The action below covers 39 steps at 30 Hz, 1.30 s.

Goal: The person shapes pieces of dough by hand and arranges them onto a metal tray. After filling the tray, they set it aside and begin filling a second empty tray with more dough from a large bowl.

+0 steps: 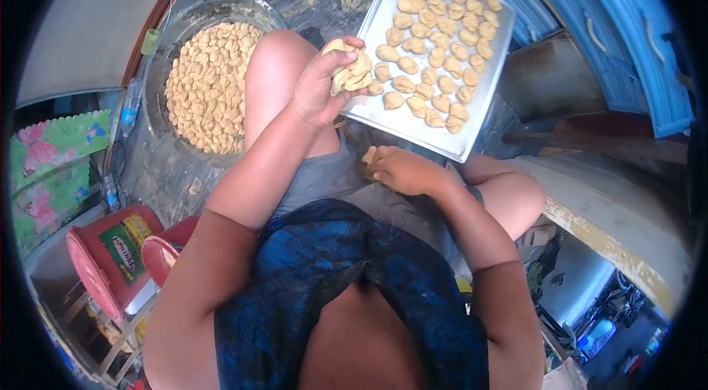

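A large lump of pale yellow dough [349, 74] is gripped in my left hand [321, 84], raised over the near left edge of a metal tray [354, 108]. Rows of small dough pieces [438, 34] lie on that tray. A small bit of dough sticks out below the lump, by the tray's edge. My right hand [404, 171] is lower, over my lap, with its fingers closed on a small piece of dough [370, 155]. The two hands are apart.
Left of my knee, a big round basin [158, 87] holds a heap of small dough pieces [210, 87]. Red buckets [110, 257] and plastic bottles [131, 106] stand at the left. Blue cabinet doors [619, 21] are at the upper right, a low board [612, 242] at the right.
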### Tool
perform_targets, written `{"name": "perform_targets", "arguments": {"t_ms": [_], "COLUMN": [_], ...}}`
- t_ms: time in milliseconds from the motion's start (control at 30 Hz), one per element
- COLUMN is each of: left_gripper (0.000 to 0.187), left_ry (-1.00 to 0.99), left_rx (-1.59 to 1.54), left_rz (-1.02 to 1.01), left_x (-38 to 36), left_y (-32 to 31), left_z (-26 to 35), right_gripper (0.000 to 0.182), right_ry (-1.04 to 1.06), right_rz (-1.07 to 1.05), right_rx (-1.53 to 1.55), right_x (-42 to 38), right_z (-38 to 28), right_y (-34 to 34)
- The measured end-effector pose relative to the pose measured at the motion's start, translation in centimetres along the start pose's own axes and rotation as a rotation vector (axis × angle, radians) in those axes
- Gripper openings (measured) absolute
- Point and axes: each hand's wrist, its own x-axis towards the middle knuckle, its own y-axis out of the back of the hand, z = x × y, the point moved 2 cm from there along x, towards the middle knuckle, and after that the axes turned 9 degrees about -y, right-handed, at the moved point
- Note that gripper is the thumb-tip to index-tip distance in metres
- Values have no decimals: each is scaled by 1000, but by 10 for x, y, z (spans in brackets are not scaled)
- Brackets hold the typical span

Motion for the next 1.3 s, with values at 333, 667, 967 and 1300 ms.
{"name": "perform_targets", "arguments": {"t_ms": [333, 667, 967, 1300], "left_gripper": [29, 20, 52, 25], "left_ry": [350, -451, -685, -652], "left_rx": [-271, 65, 1582, 2049], "left_rz": [-186, 171, 762, -438], "left_x": [-35, -18, 54, 225], "left_y": [-15, 23, 83, -58], "left_z": [-44, 116, 141, -19], "right_gripper": [30, 40, 30, 25], "right_ry": [60, 186, -67, -318], "right_rz": [945, 877, 1081, 1171], "right_rx": [83, 90, 204, 27], "right_x": [-53, -67, -74, -7], "right_z": [-71, -64, 70, 183], "right_y": [47, 84, 154, 236]}}
